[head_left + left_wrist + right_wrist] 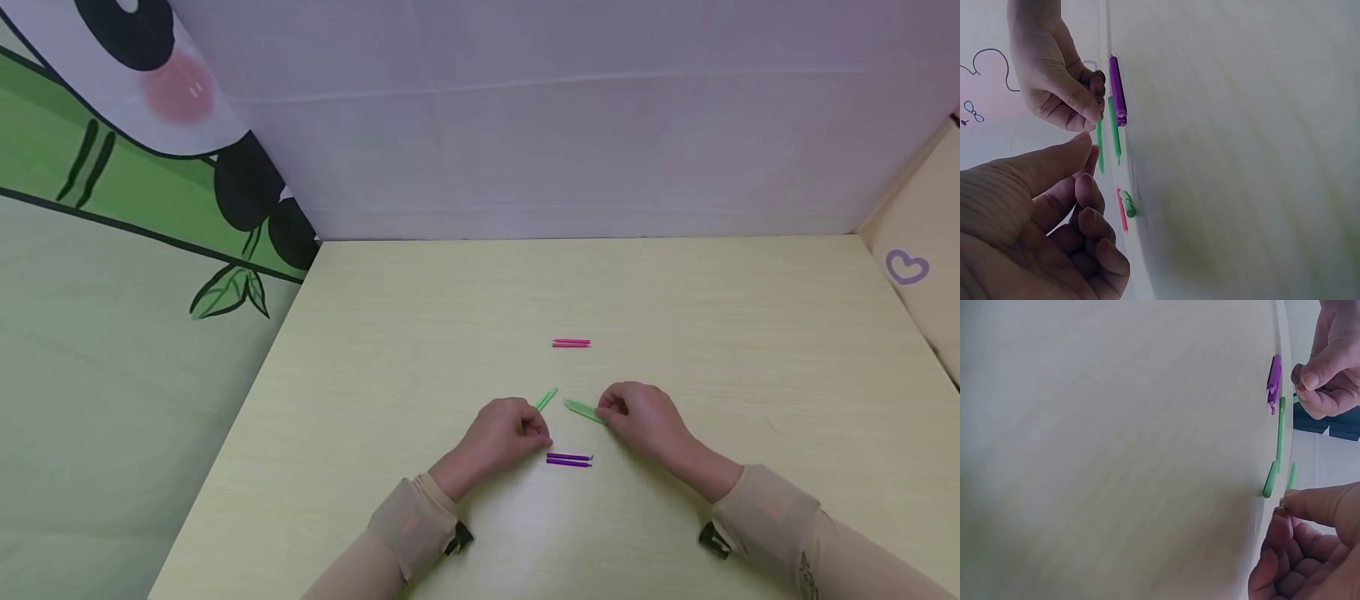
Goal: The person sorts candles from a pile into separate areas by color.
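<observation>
My right hand (pixel 645 421) pinches the end of a thin green candle (pixel 1291 476) between thumb and forefinger. A second green candle (pixel 1269 480) lies on the table close beside it. To their left, a pair of green candles (pixel 547 398) lies slanted, partly behind my left hand (pixel 506 432). That hand hovers low with fingers loosely curled and thumb near the forefinger, nothing visible between them. Its fingertips are just above the left ends of two purple candles (pixel 568 460), which lie side by side nearer to me.
Two pink candles (pixel 572 343) lie parallel farther back on the pale wood table (pixel 420 317). A plain light cloth (pixel 525 150) hangs behind the table, a printed green-and-white cloth (pixel 112 375) at the left, and a cream panel with a heart (pixel 907 267) at the right.
</observation>
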`<act>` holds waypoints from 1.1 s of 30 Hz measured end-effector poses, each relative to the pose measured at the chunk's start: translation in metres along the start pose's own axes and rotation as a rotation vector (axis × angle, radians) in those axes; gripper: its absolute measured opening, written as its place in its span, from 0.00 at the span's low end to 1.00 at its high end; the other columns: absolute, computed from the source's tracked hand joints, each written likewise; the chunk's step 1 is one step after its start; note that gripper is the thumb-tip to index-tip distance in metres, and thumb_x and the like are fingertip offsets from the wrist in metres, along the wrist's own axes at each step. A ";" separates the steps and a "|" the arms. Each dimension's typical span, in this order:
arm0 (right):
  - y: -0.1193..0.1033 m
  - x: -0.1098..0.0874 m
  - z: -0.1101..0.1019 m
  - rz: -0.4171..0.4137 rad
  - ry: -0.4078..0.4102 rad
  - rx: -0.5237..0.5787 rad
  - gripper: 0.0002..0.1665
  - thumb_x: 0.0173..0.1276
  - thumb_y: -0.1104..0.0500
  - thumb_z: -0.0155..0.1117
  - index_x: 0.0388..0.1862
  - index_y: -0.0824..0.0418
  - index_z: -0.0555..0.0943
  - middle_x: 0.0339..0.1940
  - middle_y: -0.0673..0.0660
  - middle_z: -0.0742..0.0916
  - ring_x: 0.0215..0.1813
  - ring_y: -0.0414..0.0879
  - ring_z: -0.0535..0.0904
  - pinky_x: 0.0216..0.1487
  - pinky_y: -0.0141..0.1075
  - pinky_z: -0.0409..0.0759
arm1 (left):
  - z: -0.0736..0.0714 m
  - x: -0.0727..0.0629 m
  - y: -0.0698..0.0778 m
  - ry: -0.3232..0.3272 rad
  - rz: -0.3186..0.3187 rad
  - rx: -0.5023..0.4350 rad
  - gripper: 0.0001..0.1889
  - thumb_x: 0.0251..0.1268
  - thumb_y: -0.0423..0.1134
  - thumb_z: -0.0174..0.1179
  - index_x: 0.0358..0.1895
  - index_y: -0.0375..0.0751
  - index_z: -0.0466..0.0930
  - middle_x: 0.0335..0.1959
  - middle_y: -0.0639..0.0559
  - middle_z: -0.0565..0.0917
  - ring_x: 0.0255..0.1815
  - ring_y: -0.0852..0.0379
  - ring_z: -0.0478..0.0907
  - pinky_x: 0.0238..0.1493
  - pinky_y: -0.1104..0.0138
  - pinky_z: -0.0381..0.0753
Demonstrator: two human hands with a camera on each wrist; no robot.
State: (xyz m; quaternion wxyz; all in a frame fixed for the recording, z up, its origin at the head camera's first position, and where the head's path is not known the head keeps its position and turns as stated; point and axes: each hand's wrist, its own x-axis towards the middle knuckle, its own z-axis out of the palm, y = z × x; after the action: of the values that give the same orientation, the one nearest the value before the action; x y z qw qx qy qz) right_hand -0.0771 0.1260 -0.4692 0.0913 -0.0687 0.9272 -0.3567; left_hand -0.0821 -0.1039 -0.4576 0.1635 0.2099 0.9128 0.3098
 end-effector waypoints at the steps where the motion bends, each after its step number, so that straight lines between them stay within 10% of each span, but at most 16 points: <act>1: 0.000 0.000 0.000 -0.003 -0.003 0.001 0.03 0.63 0.63 0.69 0.30 0.59 0.83 0.23 0.49 0.79 0.28 0.43 0.71 0.32 0.36 0.71 | 0.000 0.000 0.000 0.001 0.000 -0.008 0.04 0.56 0.38 0.71 0.26 0.48 0.86 0.21 0.64 0.75 0.26 0.66 0.69 0.32 0.72 0.70; 33: -0.010 0.029 0.005 -0.131 0.008 -0.012 0.04 0.63 0.64 0.67 0.28 0.58 0.83 0.23 0.48 0.79 0.28 0.43 0.71 0.34 0.37 0.71 | -0.003 -0.003 -0.010 0.043 0.009 -0.166 0.03 0.56 0.35 0.71 0.27 0.46 0.86 0.21 0.62 0.77 0.23 0.65 0.68 0.26 0.73 0.68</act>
State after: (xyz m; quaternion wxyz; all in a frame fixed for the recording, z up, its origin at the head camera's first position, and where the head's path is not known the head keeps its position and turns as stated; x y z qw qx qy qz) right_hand -0.1041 0.1103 -0.4695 0.0638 -0.1282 0.9232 -0.3566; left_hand -0.0839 -0.1139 -0.4614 0.1592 0.1931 0.8863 0.3896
